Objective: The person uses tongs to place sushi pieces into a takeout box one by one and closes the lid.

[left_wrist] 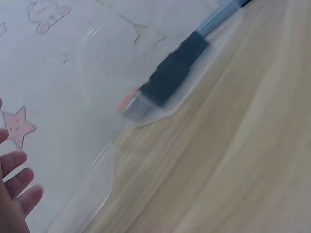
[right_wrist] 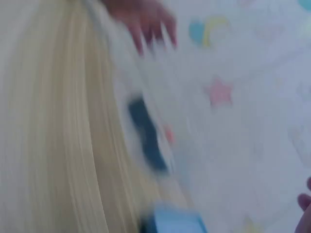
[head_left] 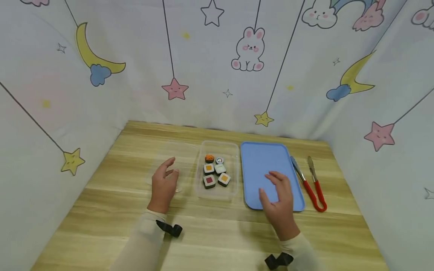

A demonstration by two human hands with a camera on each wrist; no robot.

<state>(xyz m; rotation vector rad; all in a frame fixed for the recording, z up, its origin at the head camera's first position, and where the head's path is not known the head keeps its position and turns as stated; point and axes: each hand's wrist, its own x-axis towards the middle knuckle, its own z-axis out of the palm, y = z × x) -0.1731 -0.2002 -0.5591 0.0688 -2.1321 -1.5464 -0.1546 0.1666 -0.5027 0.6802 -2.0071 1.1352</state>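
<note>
My left hand (head_left: 164, 188) is over a clear, flat plastic lid (head_left: 186, 154) at the left; its fingers are loosely bent and hold nothing. To the right of it is a clear plastic box (head_left: 217, 194) with several sushi pieces (head_left: 209, 181) inside. My right hand (head_left: 279, 207) hovers over the lower part of a blue tray (head_left: 261, 162), thumb and fingers spread with nothing between them. In the left wrist view, spread fingertips (left_wrist: 22, 179) show at the left edge. The right wrist view is blurred.
Right of the tray lie metal tongs (head_left: 317, 192) with red handles. All of this is on a wood-grain table (head_left: 210, 237). A white curtain (head_left: 210, 56) printed with stars, moons and rabbits surrounds the back and sides.
</note>
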